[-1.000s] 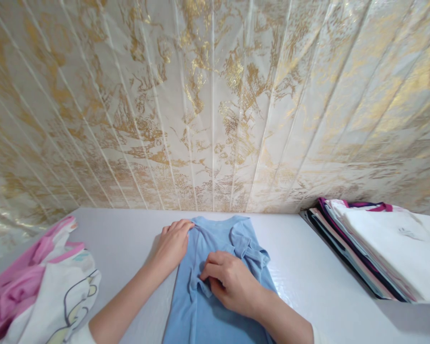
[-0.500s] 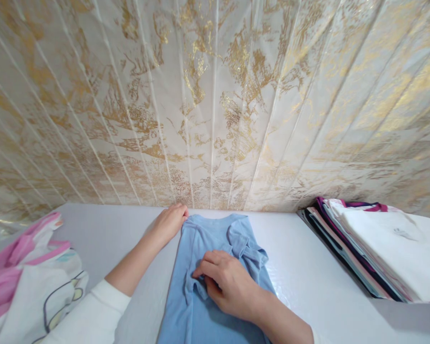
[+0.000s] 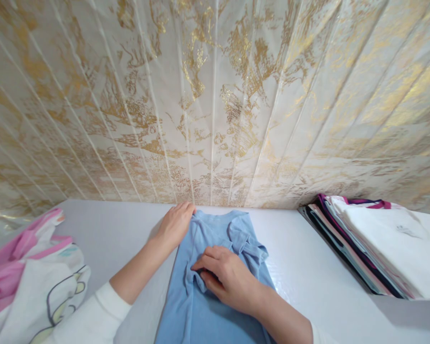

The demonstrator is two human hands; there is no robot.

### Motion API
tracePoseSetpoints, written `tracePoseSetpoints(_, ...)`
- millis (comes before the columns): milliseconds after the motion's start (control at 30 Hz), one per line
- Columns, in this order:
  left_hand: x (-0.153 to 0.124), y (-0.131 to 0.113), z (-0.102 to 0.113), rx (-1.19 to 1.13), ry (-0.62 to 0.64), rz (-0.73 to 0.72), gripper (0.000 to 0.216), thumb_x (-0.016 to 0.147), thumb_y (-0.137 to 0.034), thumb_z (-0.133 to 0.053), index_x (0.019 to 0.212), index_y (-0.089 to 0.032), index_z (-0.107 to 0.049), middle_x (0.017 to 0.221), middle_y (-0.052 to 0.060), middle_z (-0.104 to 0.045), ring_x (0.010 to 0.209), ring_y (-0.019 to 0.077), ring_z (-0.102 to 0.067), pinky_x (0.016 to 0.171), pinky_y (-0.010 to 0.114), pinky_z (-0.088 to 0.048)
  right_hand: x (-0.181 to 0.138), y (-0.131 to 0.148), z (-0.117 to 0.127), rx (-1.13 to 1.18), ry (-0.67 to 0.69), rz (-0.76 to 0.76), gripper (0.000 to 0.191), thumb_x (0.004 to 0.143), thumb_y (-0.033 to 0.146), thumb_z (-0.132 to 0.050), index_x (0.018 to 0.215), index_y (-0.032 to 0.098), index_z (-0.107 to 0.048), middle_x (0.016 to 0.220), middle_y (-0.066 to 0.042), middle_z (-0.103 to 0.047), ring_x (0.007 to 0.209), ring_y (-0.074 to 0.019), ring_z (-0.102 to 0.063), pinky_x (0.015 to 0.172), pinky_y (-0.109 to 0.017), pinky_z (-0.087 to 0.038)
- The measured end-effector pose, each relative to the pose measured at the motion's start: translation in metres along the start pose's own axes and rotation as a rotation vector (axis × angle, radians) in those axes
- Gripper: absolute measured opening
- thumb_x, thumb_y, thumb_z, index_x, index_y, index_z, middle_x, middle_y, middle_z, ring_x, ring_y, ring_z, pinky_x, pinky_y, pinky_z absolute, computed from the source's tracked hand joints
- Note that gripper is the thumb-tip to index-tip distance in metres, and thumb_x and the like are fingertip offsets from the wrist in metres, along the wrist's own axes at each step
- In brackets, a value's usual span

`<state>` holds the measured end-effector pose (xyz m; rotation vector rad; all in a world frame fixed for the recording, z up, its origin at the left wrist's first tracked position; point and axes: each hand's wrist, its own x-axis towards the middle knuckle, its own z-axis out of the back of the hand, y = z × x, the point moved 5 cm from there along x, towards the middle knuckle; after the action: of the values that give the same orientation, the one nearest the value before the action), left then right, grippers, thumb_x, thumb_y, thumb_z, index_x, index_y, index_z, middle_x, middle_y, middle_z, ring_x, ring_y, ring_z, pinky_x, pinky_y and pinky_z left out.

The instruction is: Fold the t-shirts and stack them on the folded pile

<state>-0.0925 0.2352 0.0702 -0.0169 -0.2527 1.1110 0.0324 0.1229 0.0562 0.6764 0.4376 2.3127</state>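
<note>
A light blue shirt (image 3: pixel 208 315) lies lengthwise on the white table (image 3: pixel 308 282), its sleeves folded in over the body. My left hand (image 3: pixel 175 224) rests on the shirt's far left corner, fingers curled over the edge by the collar. My right hand (image 3: pixel 224 277) presses on the middle of the shirt, its fingers pinching a fold of the folded-in left sleeve.
A stack of folded garments (image 3: pixel 380 243), white on top with dark and pink edges, stands at the right. A loose heap of pink and white clothes (image 3: pixel 28 277) lies at the left. A wall with a gold pattern (image 3: pixel 215 95) rises directly behind the table.
My left hand slid from the shirt's upper left side up to its far corner. My right hand stayed on the sleeve fold. The camera tilted slightly.
</note>
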Motion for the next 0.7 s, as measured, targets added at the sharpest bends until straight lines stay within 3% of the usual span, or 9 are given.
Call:
tracePoseSetpoints(133, -0.04, -0.016, 0.01, -0.033, 0.025, -0.028, 0.031, 0.078, 0.002, -0.036, 0.091, -0.02, -0.053, 0.096, 0.004, -0.059, 0.094, 0.02, -0.056, 0.085, 0.031, -0.042, 0.0, -0.002, 0.0, 0.045, -0.018, -0.012, 0.027, 0.085, 0.004, -0.048, 0.1, 0.02, -0.065, 0.091, -0.004, -0.066, 0.087, -0.0174, -0.06, 0.081, -0.027, -0.043)
tracePoseSetpoints(233, -0.077, -0.026, 0.012, -0.163, 0.159, -0.004, 0.032, 0.067, 0.002, -0.04, 0.085, -0.022, -0.049, 0.091, 0.001, -0.058, 0.091, 0.0184, -0.056, 0.083, 0.029, -0.043, -0.001, -0.004, -0.002, 0.057, -0.043, 0.004, 0.029, 0.083, 0.002, -0.048, 0.098, 0.02, -0.064, 0.091, -0.004, -0.066, 0.087, -0.0175, -0.06, 0.081, -0.027, -0.044)
tracePoseSetpoints(333, -0.105, -0.033, 0.009, -0.256, 0.261, 0.066, 0.029, 0.066, -0.002, -0.044, 0.085, -0.023, -0.047, 0.09, 0.001, -0.06, 0.088, 0.0184, -0.058, 0.08, 0.029, -0.043, -0.001, -0.006, -0.003, 0.056, -0.06, 0.013, 0.026, 0.081, 0.002, -0.051, 0.096, 0.019, -0.064, 0.087, -0.003, -0.065, 0.083, -0.0171, -0.06, 0.079, -0.026, -0.044)
tracePoseSetpoints(500, -0.116, -0.04, -0.001, -0.326, 0.183, 0.068, 0.024, 0.085, -0.009, -0.035, 0.099, -0.023, -0.048, 0.093, 0.005, -0.063, 0.09, 0.0201, -0.064, 0.078, 0.029, -0.046, -0.002, -0.002, 0.002, 0.06, -0.069, -0.036, 0.014, 0.082, 0.009, -0.056, 0.091, 0.019, -0.061, 0.083, -0.002, -0.065, 0.079, -0.016, -0.059, 0.076, -0.025, -0.043)
tracePoseSetpoints(600, -0.116, -0.04, -0.011, -0.38, 0.12, 0.065, 0.028, 0.086, -0.009, -0.034, 0.106, -0.023, -0.047, 0.092, 0.005, -0.064, 0.086, 0.0199, -0.065, 0.076, 0.029, -0.047, -0.002, 0.002, 0.002, -0.015, -0.058, -0.084, 0.009, 0.082, 0.025, -0.063, 0.088, 0.019, -0.06, 0.082, -0.002, -0.064, 0.078, -0.0179, -0.058, 0.074, -0.027, -0.042)
tracePoseSetpoints(700, -0.12, -0.04, -0.02, -0.396, 0.064, 0.066, 0.027, 0.085, -0.01, -0.035, 0.104, -0.023, -0.047, 0.091, 0.005, -0.062, 0.084, 0.0204, -0.064, 0.074, 0.03, -0.048, 0.0, 0.003, -0.002, -0.117, -0.064, -0.127, 0.009, 0.077, 0.023, -0.064, 0.082, 0.019, -0.058, 0.083, -0.003, -0.061, 0.077, -0.0187, -0.056, 0.072, -0.028, -0.04)
